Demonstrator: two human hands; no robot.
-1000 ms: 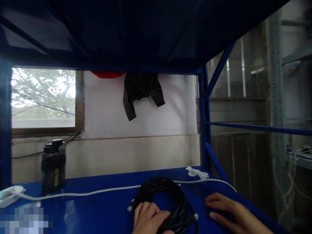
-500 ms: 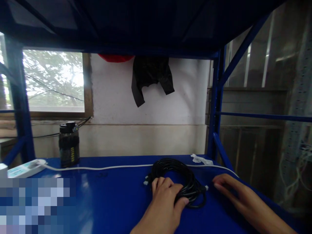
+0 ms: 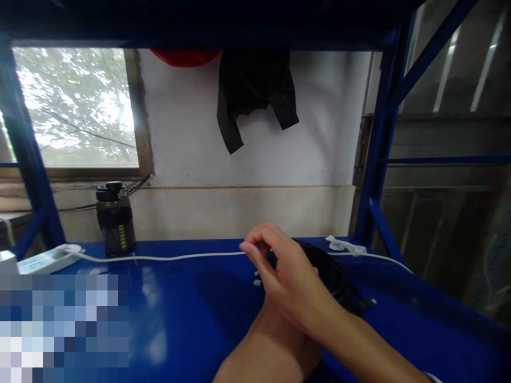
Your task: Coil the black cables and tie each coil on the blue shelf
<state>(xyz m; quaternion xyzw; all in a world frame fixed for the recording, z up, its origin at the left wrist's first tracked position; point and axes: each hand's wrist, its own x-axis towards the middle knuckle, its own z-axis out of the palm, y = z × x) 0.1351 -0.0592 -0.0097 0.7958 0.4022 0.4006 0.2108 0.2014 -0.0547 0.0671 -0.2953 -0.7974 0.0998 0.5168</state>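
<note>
A coil of black cable (image 3: 339, 276) lies on the blue shelf, partly covered by my hands and forearm. White-tipped connectors show at its left and right sides. My right hand (image 3: 279, 260) is raised across my left hand, thumb and fingertips brought together at the coil's left side; whatever may be between them is too small to make out. Beneath it, my left hand (image 3: 275, 335) reaches to the coil, its fingers mostly hidden behind the right hand.
A dark bottle (image 3: 115, 221) stands at the back left beside a white power strip (image 3: 50, 259). A white cord (image 3: 179, 256) runs along the back, near crumpled clear plastic (image 3: 345, 245). Blue posts frame the shelf; black cloth (image 3: 257, 80) hangs behind.
My right hand has moved left from beyond the coil's right side and now crosses over my left hand. The camera view has shifted, and the coil appears farther right.
</note>
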